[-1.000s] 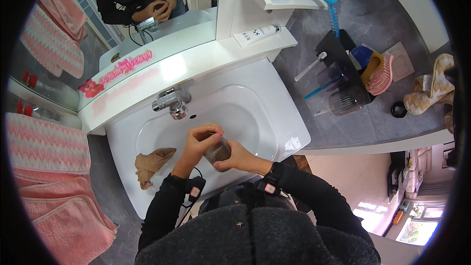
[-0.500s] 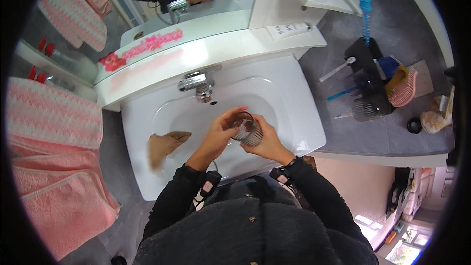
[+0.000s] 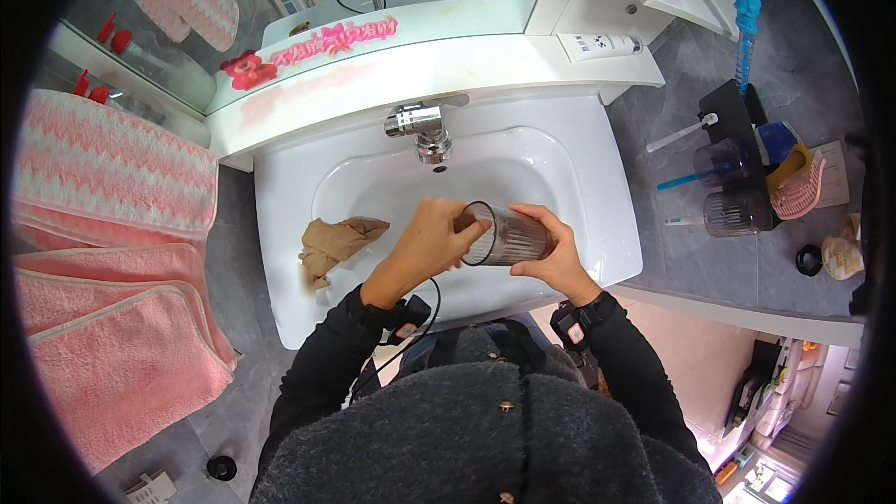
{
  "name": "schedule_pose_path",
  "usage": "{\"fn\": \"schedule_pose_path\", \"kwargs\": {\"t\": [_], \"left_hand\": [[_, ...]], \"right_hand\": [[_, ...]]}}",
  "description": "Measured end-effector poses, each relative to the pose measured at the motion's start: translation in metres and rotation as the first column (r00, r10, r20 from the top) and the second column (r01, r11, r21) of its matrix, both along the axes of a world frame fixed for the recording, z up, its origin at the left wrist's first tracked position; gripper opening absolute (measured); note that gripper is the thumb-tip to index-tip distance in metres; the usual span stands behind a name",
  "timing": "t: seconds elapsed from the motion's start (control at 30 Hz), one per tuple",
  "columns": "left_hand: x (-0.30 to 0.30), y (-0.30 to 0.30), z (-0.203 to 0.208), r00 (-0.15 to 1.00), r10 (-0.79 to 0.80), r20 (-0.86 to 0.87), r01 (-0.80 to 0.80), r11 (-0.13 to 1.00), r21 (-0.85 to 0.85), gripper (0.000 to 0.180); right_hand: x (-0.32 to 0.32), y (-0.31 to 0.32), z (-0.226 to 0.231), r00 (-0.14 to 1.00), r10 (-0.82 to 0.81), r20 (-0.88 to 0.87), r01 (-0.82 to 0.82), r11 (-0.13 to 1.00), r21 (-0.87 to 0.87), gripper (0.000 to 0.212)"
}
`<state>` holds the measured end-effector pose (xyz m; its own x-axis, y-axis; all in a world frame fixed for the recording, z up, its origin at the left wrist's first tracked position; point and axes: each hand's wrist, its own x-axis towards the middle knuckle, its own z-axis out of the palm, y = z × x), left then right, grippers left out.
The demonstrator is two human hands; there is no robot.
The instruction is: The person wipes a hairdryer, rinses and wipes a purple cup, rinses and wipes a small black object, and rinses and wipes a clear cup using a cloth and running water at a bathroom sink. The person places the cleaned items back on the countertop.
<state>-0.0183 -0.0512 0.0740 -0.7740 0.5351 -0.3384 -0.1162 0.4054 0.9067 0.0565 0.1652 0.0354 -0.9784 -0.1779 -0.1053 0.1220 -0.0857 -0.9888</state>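
A clear ribbed cup (image 3: pixel 513 238) is held above the front of the white sink (image 3: pixel 616 233). It lies on its side, its dark-rimmed mouth toward the left. My right hand (image 3: pixel 562 257) is closed round its base end. At the mouth, my left hand (image 3: pixel 425 243) grips the rim, with the tip of a digit reaching inside; its other fingers are partly hidden. On the sink's left side, apart from both hands, lies a crumpled brown cloth (image 3: pixel 338 247).
A chrome faucet (image 3: pixel 425 126) stands behind the cup. Pink towels (image 3: pixel 121 345) hang at the left. On the right counter are a black toothbrush holder (image 3: pixel 737 149) with ribbed cups and a pink hairbrush (image 3: pixel 800 189). A white tube (image 3: pixel 599 46) lies on the ledge.
The cup has turned from tilted upward to lying sideways, mouth to the left. My right hand has shifted to its base end and my left hand to its rim. The whole view has moved.
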Motion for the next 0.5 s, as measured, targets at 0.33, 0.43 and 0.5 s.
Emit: {"fn": "schedule_pose_path", "kwargs": {"t": [0.33, 0.43, 0.5], "left_hand": [[0.014, -0.008, -0.039, 0.473, -0.214, -0.855, 0.157, 0.975, -0.157, 0.024], [0.025, -0.002, -0.035, 0.527, -0.100, -0.844, 0.122, 0.992, -0.041, 0.029], [0.031, 0.002, -0.035, 0.760, 0.084, -0.645, 0.045, 0.982, 0.181, 0.035]], "right_hand": [[-0.030, 0.026, -0.028, 0.783, 0.515, 0.348, -0.356, 0.831, -0.427, 0.059], [-0.045, 0.010, -0.072, 0.730, 0.440, 0.523, -0.200, 0.869, -0.452, 0.048], [-0.060, 0.004, -0.097, 0.820, 0.287, 0.495, -0.229, 0.958, -0.174, 0.042]]}}
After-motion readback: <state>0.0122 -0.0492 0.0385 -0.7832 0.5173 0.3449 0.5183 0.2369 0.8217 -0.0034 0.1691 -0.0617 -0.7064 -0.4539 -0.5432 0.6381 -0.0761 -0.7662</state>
